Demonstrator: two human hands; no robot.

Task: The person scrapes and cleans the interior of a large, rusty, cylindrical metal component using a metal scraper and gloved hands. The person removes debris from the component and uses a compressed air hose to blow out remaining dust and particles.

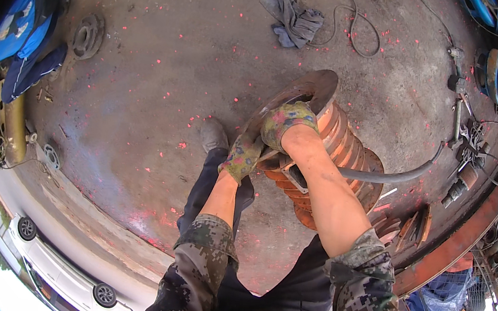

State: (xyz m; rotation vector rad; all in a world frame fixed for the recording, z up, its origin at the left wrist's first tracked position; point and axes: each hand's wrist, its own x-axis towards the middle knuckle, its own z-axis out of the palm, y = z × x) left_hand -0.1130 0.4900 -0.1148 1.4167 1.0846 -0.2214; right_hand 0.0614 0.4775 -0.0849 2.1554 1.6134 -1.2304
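Note:
A rusty ribbed metal housing point(345, 140), probably of an electric motor, lies on the floor in front of me, its flanged end towards the upper left. My left hand point(243, 155), in a patterned work glove, is at the lower left edge of the round flange point(325, 83). My right hand point(290, 122), gloved alike, reaches to the flange's opening, its fingertips hidden. What the fingers grip does not show. Under my right forearm is a square opening point(295, 177) in the housing's side, and a thick grey cable point(388, 176) runs out to the right.
Crumpled grey cloth point(297, 18) and a looped cable point(371, 53) lie ahead. Wrenches point(457, 121) and other tools are at right, beside a rusty steel beam point(480, 228). A round metal part point(88, 36) lies at left, near a person in blue point(24, 36).

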